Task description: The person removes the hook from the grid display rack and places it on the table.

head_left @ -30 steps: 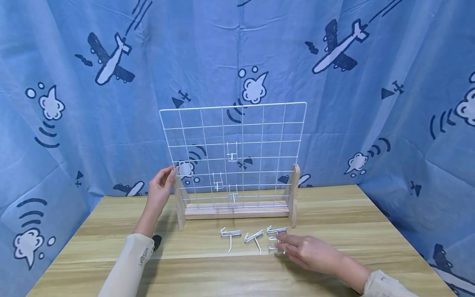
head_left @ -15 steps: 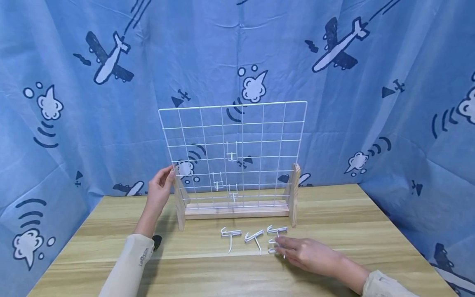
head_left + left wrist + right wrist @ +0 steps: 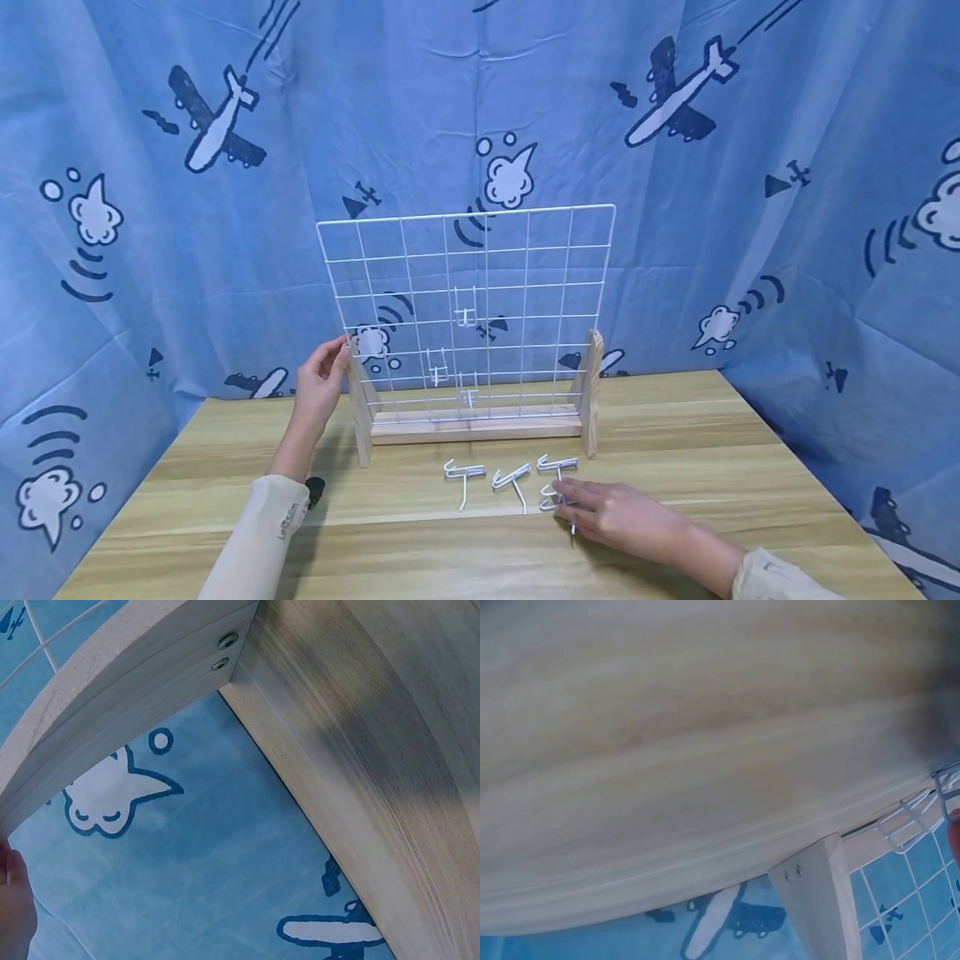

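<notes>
A white wire grid (image 3: 465,214) stands upright in a wooden stand (image 3: 476,430). At the grid's left side, my left hand (image 3: 318,385) grips the top of the stand's left wooden upright (image 3: 361,421); the left wrist view catches only part of the hand (image 3: 15,904) against that upright. My right hand (image 3: 633,518) pinches a white wire hook (image 3: 551,505) low over the table, its fingers covering part of it. Beside it lie three more hooks: one at left (image 3: 465,472), one in the middle (image 3: 512,477) and one at right (image 3: 558,463), just behind the held one.
Three hooks hang on the grid: an upper one (image 3: 466,317), a left one (image 3: 438,372) and a lower one (image 3: 469,397). The wood-grain table (image 3: 420,558) ends at a blue printed curtain (image 3: 420,108) behind and at the sides. A small dark object (image 3: 315,490) shows beside the left sleeve.
In my right hand the hook has tilted slightly, its stem end coming a little toward the front. My left hand keeps its grip on the upright. The head view has shifted slightly.
</notes>
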A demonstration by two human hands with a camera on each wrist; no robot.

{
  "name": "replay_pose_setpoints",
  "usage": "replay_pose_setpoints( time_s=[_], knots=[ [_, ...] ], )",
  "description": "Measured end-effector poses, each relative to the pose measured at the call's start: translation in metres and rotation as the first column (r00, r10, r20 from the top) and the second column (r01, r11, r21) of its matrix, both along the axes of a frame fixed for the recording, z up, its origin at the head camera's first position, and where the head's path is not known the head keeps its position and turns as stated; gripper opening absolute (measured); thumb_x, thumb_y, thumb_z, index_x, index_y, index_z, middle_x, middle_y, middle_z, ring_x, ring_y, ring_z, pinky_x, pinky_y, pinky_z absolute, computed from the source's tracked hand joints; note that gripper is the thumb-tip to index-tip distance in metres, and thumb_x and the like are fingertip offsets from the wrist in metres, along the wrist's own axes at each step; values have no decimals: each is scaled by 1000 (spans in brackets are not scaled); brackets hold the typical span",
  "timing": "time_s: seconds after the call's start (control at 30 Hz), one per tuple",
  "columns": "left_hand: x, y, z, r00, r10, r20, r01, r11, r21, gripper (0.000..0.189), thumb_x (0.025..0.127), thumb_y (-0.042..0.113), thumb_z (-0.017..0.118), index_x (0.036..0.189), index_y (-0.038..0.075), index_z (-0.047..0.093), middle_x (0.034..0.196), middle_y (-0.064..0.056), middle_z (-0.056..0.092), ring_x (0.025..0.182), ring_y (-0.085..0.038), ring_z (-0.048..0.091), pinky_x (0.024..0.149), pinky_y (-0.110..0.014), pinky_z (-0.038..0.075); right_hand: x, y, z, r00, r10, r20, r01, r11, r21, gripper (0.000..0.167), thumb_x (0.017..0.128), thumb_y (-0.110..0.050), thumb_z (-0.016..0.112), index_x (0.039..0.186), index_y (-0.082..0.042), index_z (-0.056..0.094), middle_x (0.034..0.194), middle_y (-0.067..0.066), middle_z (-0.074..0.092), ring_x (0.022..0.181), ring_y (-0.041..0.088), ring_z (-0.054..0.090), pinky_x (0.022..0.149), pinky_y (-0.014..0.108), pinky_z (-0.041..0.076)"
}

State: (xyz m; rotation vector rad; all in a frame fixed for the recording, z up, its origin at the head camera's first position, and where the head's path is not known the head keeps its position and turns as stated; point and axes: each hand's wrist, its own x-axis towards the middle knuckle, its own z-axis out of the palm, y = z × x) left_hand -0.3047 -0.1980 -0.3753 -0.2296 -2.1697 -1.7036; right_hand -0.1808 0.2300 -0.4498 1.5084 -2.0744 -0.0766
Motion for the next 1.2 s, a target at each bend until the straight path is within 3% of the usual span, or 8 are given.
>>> replay_pose_setpoints(
  time_s=[0.1,0.2,0.3,0.43,0.7,0.87,1.07,1.2],
  knots=[
    [4,2,4,1000,3,23,-3,1000,7,40,101,21,51,135,1,51,134,-15,54,113,-3,50,96,-9,41,1,-1,-2,1000,-14,-17,14,1000,14,23,93,-25,61,107,-10,72,117,17,66,102,25,66,82,31,56],
    [13,7,13,999,-1,32,1,1000,1,38,101,17,50,135,-2,51,135,-17,53,110,0,50,94,-8,41,2,-1,-3,999,-27,-30,28,999,30,28,84,-26,71,107,-10,72,116,18,66,101,25,66,83,31,56],
    [22,11,21,1000,-6,29,7,1000,-7,38,102,15,49,135,-4,49,134,-20,52,109,-1,50,93,-8,41,2,-1,-4,998,-36,-42,37,999,37,24,92,-27,63,108,-11,72,116,17,66,101,25,66,83,32,56],
    [23,11,22,999,-17,35,17,1000,7,39,102,16,49,136,-3,49,134,-20,52,111,-3,50,93,-8,41,2,-1,-4,998,-40,-56,42,998,38,30,102,-26,46,108,-12,72,116,16,66,101,25,66,83,32,56],
    [24,11,23,998,-18,54,17,1000,14,39,102,16,48,136,-2,49,135,-18,52,119,-15,49,94,-9,41,3,-3,0,997,-46,-58,50,997,59,21,92,-25,64,108,-14,72,116,15,66,100,26,66,81,32,57],
    [25,12,24,999,-4,44,4,1000,-2,38,102,15,48,135,-3,49,134,-19,52,116,-12,49,93,-7,41,5,-3,3,998,-52,-45,54,997,61,21,94,-25,61,107,-14,73,116,15,66,100,26,67,80,33,57],
    [5,3,3,1000,-1,11,1,1000,4,40,101,23,50,136,3,51,133,-13,54,114,-7,50,94,-10,42,7,-2,3,998,-37,-41,39,998,44,32,104,-26,44,107,-13,73,115,14,67,99,25,67,80,32,57],
    [1,1,0,1000,3,-19,-2,1000,10,41,101,24,51,134,1,52,131,-15,55,111,-6,51,92,-9,42,8,-2,5,999,-15,-43,16,999,29,27,102,-25,49,109,-12,72,114,13,68,99,24,67,81,32,57]
  ],
)
